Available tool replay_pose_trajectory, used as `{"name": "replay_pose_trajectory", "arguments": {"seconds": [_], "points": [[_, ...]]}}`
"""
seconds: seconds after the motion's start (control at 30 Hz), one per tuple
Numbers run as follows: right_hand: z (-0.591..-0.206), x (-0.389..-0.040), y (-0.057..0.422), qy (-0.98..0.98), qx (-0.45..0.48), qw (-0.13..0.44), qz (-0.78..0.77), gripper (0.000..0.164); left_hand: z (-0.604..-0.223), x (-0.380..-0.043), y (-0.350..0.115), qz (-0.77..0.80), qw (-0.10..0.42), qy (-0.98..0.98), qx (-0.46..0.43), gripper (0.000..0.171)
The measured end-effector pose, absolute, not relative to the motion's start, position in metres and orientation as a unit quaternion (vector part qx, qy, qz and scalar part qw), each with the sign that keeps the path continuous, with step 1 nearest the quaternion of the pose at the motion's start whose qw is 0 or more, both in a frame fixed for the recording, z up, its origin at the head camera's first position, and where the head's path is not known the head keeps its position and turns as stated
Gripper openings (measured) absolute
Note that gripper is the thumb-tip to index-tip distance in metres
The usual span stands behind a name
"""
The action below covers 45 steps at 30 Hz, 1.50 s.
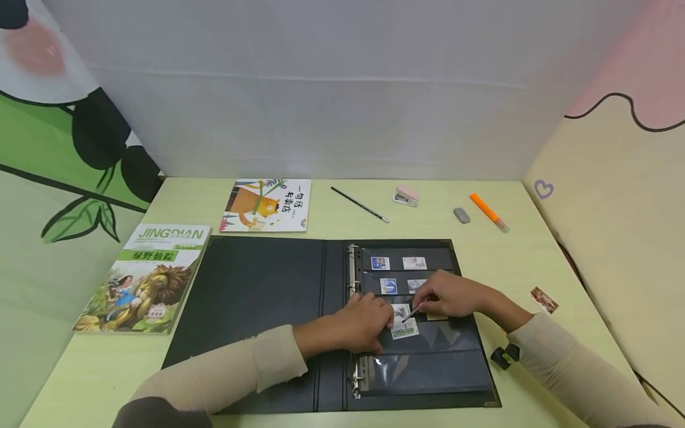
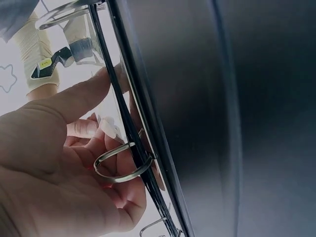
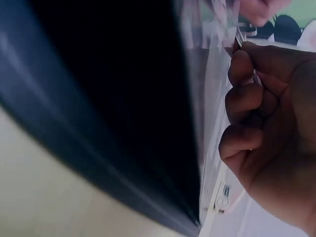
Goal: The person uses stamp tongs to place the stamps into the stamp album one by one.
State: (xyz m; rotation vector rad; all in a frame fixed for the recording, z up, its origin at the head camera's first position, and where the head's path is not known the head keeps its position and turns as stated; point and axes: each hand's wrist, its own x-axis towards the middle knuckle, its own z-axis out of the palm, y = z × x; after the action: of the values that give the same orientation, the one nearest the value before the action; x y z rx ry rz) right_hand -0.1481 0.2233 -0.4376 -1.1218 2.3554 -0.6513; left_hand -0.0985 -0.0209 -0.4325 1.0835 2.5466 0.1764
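Note:
An open black stamp album [image 1: 267, 285] with ring-bound pocket pages lies on the table. My right hand [image 1: 449, 294] pinches slim metal tweezers [image 1: 411, 315], their tip at a stamp [image 1: 404, 329] in the third row of pockets. In the right wrist view the right hand [image 3: 276, 108] curls its fingers round the tweezers' shaft. My left hand [image 1: 365, 323] rests on the page beside that stamp, fingertips near its left edge. The left wrist view has this hand [image 2: 64, 168] next to the metal rings [image 2: 123, 163]. Other stamps [image 1: 380, 263] sit in the upper pockets.
One loose stamp [image 1: 544, 299] lies right of the album, and a black object [image 1: 505, 356] is near the right sleeve. Two books [image 1: 144, 279] are at left and back left. A pencil [image 1: 360, 204], stapler [image 1: 405, 196], eraser [image 1: 461, 215] and orange marker [image 1: 488, 211] lie behind.

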Motion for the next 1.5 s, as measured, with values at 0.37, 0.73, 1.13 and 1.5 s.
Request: {"name": "replay_pose_trajectory", "arguments": {"seconds": [0.37,0.73,1.13,1.5], "points": [[-0.435,-0.143,0.212,0.833,-0.433,0.279,-0.201,0.014,-0.433,-0.099,-0.022,0.063,0.176,0.901,0.391,0.042],[-0.427,-0.149,0.236,0.854,-0.389,0.285,-0.194,0.014,-0.433,-0.099,-0.020,0.055,0.179,0.902,0.388,0.042],[-0.414,-0.140,0.364,0.926,-0.211,0.206,-0.235,0.017,-0.433,-0.100,-0.021,0.052,0.193,0.902,0.384,0.042],[-0.418,-0.109,0.455,0.969,-0.093,0.153,-0.173,0.022,-0.433,-0.101,-0.021,0.054,0.194,0.898,0.391,0.042]]}}
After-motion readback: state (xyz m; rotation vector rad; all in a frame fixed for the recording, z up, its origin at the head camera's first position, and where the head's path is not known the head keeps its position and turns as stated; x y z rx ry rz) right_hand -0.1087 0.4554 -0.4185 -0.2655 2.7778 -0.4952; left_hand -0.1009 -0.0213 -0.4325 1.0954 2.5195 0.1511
